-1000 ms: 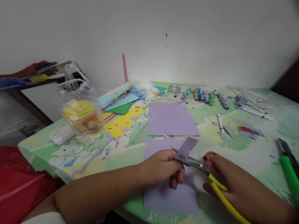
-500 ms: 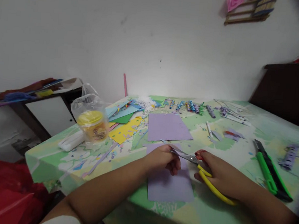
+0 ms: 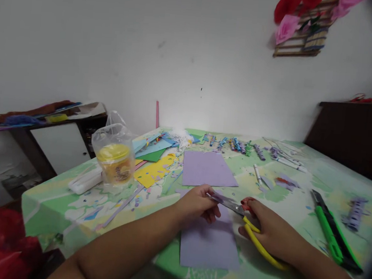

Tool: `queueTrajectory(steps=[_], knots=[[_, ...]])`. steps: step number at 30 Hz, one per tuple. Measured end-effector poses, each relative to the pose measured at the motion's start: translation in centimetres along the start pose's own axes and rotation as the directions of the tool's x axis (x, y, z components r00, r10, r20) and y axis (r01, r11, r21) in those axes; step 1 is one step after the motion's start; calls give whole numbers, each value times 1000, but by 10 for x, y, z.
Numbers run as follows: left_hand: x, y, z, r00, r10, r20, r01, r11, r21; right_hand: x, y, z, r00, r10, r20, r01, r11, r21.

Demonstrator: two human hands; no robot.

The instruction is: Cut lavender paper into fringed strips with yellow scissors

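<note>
My right hand (image 3: 264, 225) is closed around a pair of scissors (image 3: 255, 239) with yellow handles, their metal blades pointing left. At the blade tips, my left hand (image 3: 200, 205) pinches a small piece of purple paper (image 3: 218, 197), mostly hidden by the fingers and blades. A spot of red shows at my right fingertips; I cannot make out what it is. Beneath my left hand lies a sheet of purple paper (image 3: 208, 248) on the table. Just beyond it is a second purple sheet (image 3: 207, 169).
On the right lie a green utility knife (image 3: 333, 233) and a fringed purple paper roll (image 3: 355, 215). Several fringed rolls (image 3: 237, 144) line the back, near white markers (image 3: 257, 174). At left stands a yellow-lidded tub (image 3: 115, 164) in a plastic bag, beside coloured sheets (image 3: 154, 171) and scraps.
The view has tilted upward, so the table sits lower and more of the wall flowers shows. Both hands keep nearly the same pose, and the scissors blades look closer together.
</note>
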State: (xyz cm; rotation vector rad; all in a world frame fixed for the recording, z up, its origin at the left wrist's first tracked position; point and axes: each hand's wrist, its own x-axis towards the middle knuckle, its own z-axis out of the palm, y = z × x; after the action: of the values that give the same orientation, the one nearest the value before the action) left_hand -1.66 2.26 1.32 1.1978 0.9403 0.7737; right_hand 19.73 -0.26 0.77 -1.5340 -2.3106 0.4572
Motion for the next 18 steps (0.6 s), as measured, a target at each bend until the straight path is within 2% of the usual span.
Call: queueTrajectory(steps=[6, 11, 15, 18], knots=[[3, -2, -1, 999, -8, -40, 4, 996, -89, 5, 8, 6, 999, 42, -30, -42, 999, 10], [2, 0, -1, 997, -70, -32, 65, 987, -146, 7, 12, 8, 999, 27, -46, -26, 1000, 3], [-1, 3, -3, 994, -100, 36, 106, 962, -251, 6, 11, 7, 999, 14, -29, -15, 999, -34], [-1, 5, -4, 987, -146, 61, 157, 952, -263, 6, 14, 10, 999, -23, -44, 20, 998, -60]])
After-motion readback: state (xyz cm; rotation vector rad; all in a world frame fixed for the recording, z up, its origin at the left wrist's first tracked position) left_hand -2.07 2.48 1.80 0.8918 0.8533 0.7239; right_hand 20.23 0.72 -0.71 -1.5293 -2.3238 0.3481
